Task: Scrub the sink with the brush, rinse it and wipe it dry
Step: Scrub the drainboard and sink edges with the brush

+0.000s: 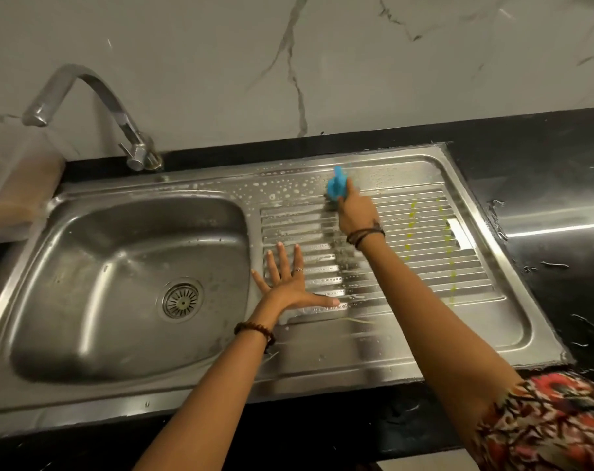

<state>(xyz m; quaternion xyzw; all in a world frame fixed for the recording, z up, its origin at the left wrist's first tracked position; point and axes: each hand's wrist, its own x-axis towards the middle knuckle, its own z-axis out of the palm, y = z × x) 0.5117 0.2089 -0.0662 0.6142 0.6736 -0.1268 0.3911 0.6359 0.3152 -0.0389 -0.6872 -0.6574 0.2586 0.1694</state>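
Right now the right hand (355, 212) grips the blue brush (337, 188) at the far edge of the sink's (513, 321) ribbed drainboard, while the left hand (285, 283) lies flat, fingers spread, on the wet ribs. Soap film could let that bracing palm slide, and hard strokes may fling suds onto the black tabletop (560, 205).

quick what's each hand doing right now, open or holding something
Left hand: open, fingers spread, resting on the drainboard.
Right hand: grips the blue brush.
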